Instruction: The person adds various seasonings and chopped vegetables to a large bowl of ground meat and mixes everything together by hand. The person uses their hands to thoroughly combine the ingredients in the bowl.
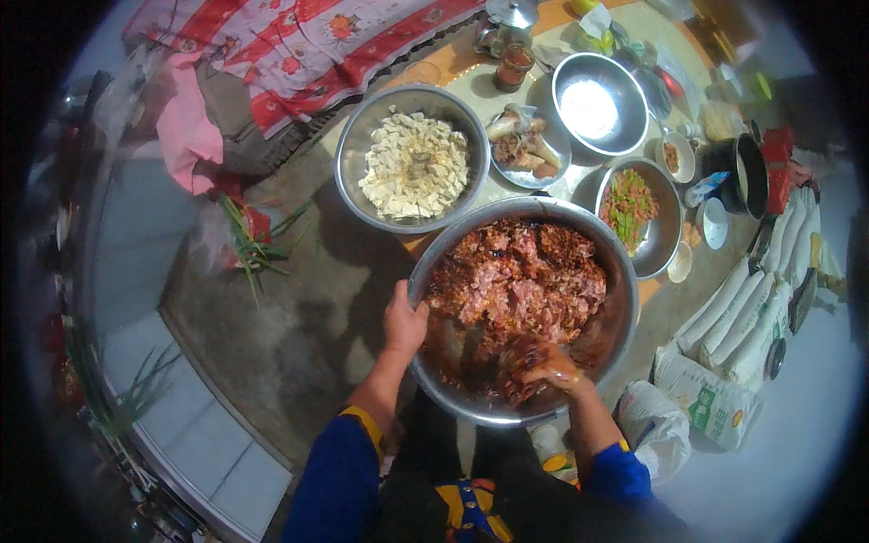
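A large metal basin [628,319] in front of me holds ground meat [523,282] mixed with a dark brown seasoning or sauce. My left hand [405,322] grips the basin's left rim. Down inside the basin, at the lower right, my right hand [536,366] is smeared with the mixture; its fingers are partly buried, so their closure is hidden. Beyond the basin on the left stands a steel bowl [345,159] of pale cubes [414,166], perhaps tofu, with seasoning on top. To the right, a smaller metal bowl [655,241] contains chopped green and reddish pieces [628,207].
Farther back on the table [461,81] are a bowl with bones [526,146], a shiny metal bowl [601,102], a glass jar [514,68] and a black pot [747,176]. Filled sacks [713,400] lie at the right; green stalks [251,237] lie at the left.
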A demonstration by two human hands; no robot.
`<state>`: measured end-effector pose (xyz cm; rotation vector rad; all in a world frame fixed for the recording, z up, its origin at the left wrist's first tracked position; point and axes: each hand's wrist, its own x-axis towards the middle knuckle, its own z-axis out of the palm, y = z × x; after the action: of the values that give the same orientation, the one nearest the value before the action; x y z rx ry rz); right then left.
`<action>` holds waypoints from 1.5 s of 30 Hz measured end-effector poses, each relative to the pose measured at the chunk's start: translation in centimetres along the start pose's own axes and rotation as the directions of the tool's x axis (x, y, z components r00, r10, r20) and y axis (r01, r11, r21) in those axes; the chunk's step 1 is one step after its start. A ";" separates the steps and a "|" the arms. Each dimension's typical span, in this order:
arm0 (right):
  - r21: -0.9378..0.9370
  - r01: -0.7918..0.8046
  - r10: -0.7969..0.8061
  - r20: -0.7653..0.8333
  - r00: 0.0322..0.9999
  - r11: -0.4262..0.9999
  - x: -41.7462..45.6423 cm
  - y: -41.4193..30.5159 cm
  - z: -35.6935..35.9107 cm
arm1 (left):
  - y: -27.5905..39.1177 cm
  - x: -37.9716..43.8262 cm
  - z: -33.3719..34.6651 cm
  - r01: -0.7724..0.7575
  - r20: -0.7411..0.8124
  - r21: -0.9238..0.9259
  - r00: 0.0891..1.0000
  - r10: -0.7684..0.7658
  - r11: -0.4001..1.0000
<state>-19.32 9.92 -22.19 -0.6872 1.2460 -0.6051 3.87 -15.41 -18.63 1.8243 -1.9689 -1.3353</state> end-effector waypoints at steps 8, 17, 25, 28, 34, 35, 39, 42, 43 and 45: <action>-0.825 -0.442 -0.040 -0.485 0.873 0.353 7.1 -14.6 2.7 | -0.9 -0.4 -0.3 0.027 -0.049 0.034 0.998 -0.026 0.999; -0.632 -0.467 0.256 -0.400 0.880 0.619 12.3 -9.2 0.7 | -0.3 -0.3 0.0 0.002 -0.027 0.003 1.000 -0.002 1.000; -0.604 -0.251 -0.211 -0.588 0.780 0.756 0.6 -14.0 -4.3 | -0.6 -0.7 -1.0 0.037 -0.042 -0.004 0.998 -0.037 0.999; -0.434 -0.153 -0.214 -0.683 0.698 0.888 4.9 -11.7 -12.3 | 0.4 -0.3 -0.1 0.016 -0.021 -0.017 1.000 -0.017 1.000; -0.412 -0.301 0.138 -0.380 0.915 0.860 12.4 -14.3 -11.0 | -0.3 0.1 0.9 -0.004 -0.074 0.072 0.997 0.010 0.997; -0.503 -0.199 0.071 -0.263 0.962 0.841 11.6 -13.7 -10.2 | -0.3 0.3 1.0 0.031 -0.048 0.031 0.998 -0.029 0.999; -0.762 -0.302 0.148 -0.266 0.952 0.573 5.4 -16.3 0.7 | 0.1 -0.1 -1.0 0.091 0.035 0.004 0.995 -0.091 0.996; -0.923 -0.292 -0.125 -0.330 0.936 0.251 2.1 -11.0 6.1 | -0.7 0.0 -0.4 0.023 -0.029 0.031 0.999 -0.022 0.999; -0.953 -0.243 -0.219 -0.280 0.935 0.181 2.1 -8.6 6.3 | -0.9 0.1 -0.4 0.008 -0.045 0.025 0.999 -0.007 1.000; -0.956 -0.262 -0.117 -0.277 0.954 0.131 4.0 -3.1 5.6 | -0.9 -0.1 0.2 -0.024 -0.060 0.013 0.998 0.025 1.000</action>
<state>-13.14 5.70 -21.42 -1.7167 1.9351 0.4309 4.44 -15.09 -19.32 1.8179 -1.9673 -1.2492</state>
